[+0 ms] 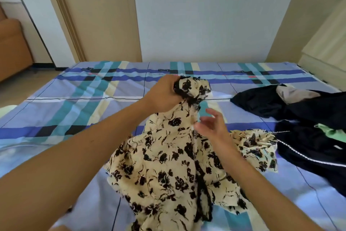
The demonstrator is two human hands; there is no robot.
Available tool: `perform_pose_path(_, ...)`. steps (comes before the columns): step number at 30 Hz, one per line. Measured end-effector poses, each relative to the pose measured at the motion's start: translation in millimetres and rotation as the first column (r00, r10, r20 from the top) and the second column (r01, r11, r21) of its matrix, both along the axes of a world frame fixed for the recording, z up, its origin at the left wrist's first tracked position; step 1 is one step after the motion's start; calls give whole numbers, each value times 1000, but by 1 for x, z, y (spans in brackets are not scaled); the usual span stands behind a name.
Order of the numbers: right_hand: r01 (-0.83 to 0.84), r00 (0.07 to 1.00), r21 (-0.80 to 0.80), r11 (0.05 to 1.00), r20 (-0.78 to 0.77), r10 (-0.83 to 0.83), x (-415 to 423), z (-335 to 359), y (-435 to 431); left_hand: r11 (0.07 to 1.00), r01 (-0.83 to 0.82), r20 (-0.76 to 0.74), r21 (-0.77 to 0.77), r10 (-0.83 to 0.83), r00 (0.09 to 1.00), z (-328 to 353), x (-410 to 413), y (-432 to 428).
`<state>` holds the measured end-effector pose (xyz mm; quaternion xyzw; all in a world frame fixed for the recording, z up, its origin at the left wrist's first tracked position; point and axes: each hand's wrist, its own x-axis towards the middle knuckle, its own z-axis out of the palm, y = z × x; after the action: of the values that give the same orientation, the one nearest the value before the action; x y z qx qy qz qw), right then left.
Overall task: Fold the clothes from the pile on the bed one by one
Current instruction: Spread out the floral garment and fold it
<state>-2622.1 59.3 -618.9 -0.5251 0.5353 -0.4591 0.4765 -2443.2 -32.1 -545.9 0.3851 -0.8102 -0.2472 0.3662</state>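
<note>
Plaid-sheeted bed [74, 103] fills your view, with a door [104, 15] at 11 o'clock. Your left hand [164, 94] grips one bunched end of the single cream floral garment [164, 165], lifting it at centre, probably so it hangs free and you can find its edges. Your right hand [211, 127], fingers spread and holding nothing, touches its seam. One dark pile [265, 103] waits at 3 o'clock, with one beige and one green piece showing.

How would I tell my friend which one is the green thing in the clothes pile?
Look at the bed with the blue plaid sheet. On its right side lies a pile of dark clothes, and the green cloth pokes out on its near side. It is the only bright green piece among navy and beige ones.
</note>
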Motion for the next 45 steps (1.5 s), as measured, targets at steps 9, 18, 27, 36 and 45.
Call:
perform_pose_path(9,-210,938,360,909,-186,291,2,-24,4,934,-327,-2,-144,330,944,49,39,-36)
perform_pose_path(18,147,713,-381,913,-599,-365,-79,261,-195,893,-391,147,-225,427,892,212,106,-57)
perform_pose_path(27,266,548,-932,246,-64,-834,-82,617,-113,368,-664,-301,-651,679,670,517,125,-5)
perform_pose_path(36,41,667,-827,561,-395,-631,-103,536,-89,661,-590,-157,-464,594,789,484,111,-10)
perform_pose_path(45,-287,617,-315,905,-783,-77,-126,460,-96,889,-438,179,-135,456,872,394,114,6)
